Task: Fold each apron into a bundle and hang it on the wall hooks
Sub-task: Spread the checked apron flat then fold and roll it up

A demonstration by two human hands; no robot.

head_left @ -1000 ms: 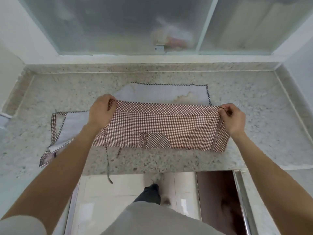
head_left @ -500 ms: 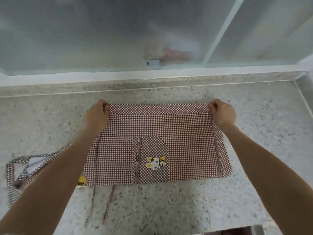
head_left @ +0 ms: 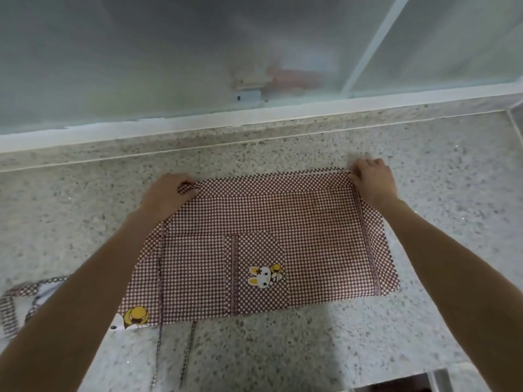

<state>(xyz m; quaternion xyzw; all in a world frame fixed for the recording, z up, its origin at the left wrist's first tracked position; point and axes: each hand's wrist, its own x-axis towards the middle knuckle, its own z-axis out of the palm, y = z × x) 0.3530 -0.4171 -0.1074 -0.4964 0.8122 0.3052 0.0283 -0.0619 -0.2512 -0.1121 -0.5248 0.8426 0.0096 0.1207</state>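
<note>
A brown-and-white checked apron (head_left: 297, 227) lies folded in half on the speckled stone counter (head_left: 438, 193), its pocket with a rabbit patch facing up. My left hand (head_left: 167, 195) pinches the far left corner of the fold. My right hand (head_left: 372, 182) pinches the far right corner. Both corners sit down on the counter. The apron's bib and neck strap (head_left: 17, 301) trail off to the left, partly under my left forearm. Two thin ties (head_left: 188, 343) hang toward the front edge. No wall hooks are in view.
A frosted sliding window (head_left: 198, 52) with a white sill (head_left: 254, 116) runs along the back of the counter. The counter's front edge and a dark opening (head_left: 396, 387) show at the bottom right.
Both hands carried the apron's lower half away from me and laid it flat, covering the white underside. The camera has moved closer and tilted down over the counter.
</note>
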